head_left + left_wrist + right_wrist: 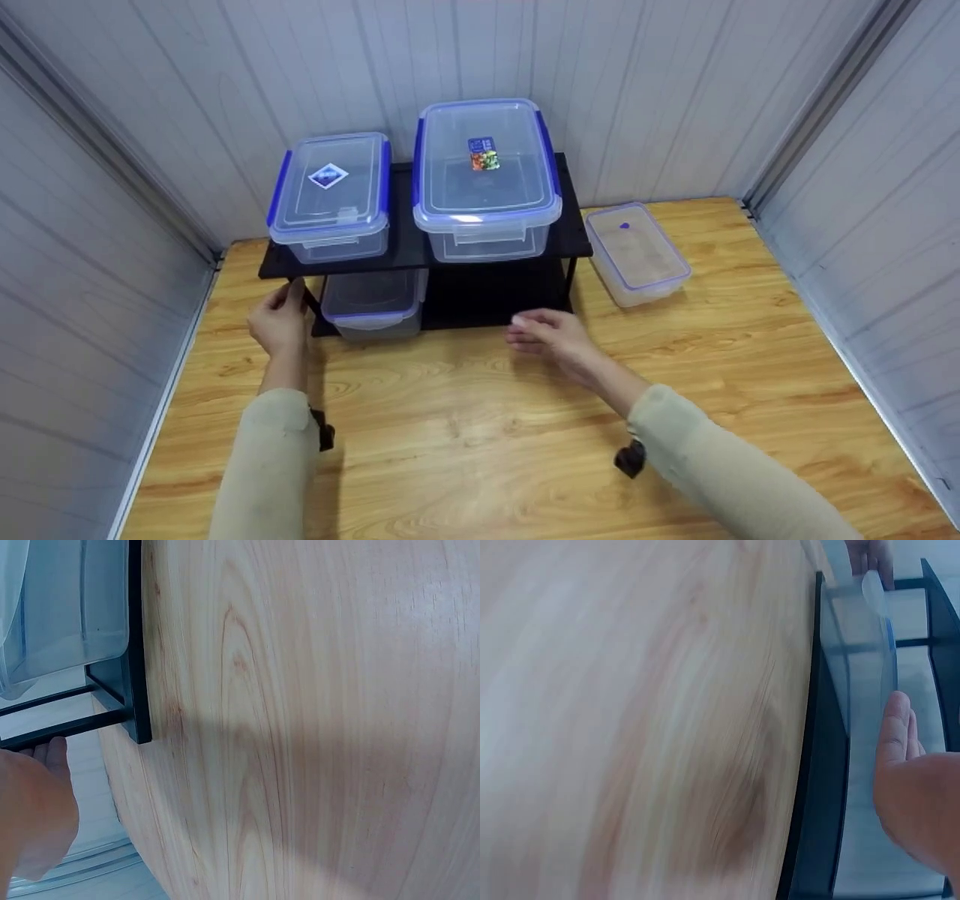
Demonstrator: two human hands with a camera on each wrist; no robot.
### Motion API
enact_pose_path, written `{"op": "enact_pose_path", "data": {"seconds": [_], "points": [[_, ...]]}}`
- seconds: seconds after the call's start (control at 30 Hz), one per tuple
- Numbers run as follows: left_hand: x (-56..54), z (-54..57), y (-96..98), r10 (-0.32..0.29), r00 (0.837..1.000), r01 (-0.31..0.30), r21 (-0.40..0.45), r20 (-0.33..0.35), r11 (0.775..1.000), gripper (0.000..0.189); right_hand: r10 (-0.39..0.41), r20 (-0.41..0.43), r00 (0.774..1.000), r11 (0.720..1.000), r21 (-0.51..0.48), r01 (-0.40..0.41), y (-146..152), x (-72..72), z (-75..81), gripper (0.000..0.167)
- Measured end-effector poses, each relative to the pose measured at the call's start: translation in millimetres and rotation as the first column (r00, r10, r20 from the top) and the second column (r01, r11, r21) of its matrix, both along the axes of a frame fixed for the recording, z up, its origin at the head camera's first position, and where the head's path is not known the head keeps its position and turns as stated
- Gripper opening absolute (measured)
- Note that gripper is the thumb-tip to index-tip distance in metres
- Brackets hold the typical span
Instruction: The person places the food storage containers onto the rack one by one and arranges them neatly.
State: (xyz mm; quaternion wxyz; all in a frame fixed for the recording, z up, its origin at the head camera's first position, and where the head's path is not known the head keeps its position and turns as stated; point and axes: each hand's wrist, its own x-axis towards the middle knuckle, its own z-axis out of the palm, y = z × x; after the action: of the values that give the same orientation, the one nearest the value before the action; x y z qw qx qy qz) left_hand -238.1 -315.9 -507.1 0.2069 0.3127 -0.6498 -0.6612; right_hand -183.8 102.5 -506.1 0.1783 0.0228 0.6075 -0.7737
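My left hand grips the front left leg of a black two-tier rack, just under its upper shelf. My right hand is held in front of the rack's lower shelf, fingers loosely extended and nothing in them. On the lower shelf's left half sits a clear lidded food container with a blue seal. Two more clear containers stand on the upper shelf: a smaller one with a diamond sticker at left, and a larger one with blue clips at right.
A shallower clear container with a blue-purple rim lies on the wooden table, right of the rack. Pale panel walls enclose the back and both sides.
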Motion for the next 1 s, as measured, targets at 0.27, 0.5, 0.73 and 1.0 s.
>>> {"op": "enact_pose_path", "data": {"seconds": [0.27,0.5,0.73,1.0], "points": [[-0.6,-1.8,-2.4,-0.001,1.0,0.001,0.013,0.011,1.0,0.041,-0.045,-0.009,0.999,0.998,0.047,0.045,65.7,6.3,4.3,0.045],[0.9,-0.8,-7.3,-0.004,1.0,0.005,-0.005,0.029,1.0,0.042,-0.114,-0.023,0.993,0.993,0.039,0.115,123.7,-2.6,14.5,0.038],[0.7,-3.2,-4.8,-0.01,1.0,0.01,-0.047,0.009,0.999,0.04,-0.194,-0.022,0.981,0.981,0.025,0.195,178.9,-16.8,29.8,0.024],[-0.5,-4.5,-2.3,-0.013,1.0,0.013,-0.079,0.0,0.997,0.038,-0.248,-0.042,0.968,0.961,0.117,0.251,226.4,-35.6,41.9,0.035]]}}
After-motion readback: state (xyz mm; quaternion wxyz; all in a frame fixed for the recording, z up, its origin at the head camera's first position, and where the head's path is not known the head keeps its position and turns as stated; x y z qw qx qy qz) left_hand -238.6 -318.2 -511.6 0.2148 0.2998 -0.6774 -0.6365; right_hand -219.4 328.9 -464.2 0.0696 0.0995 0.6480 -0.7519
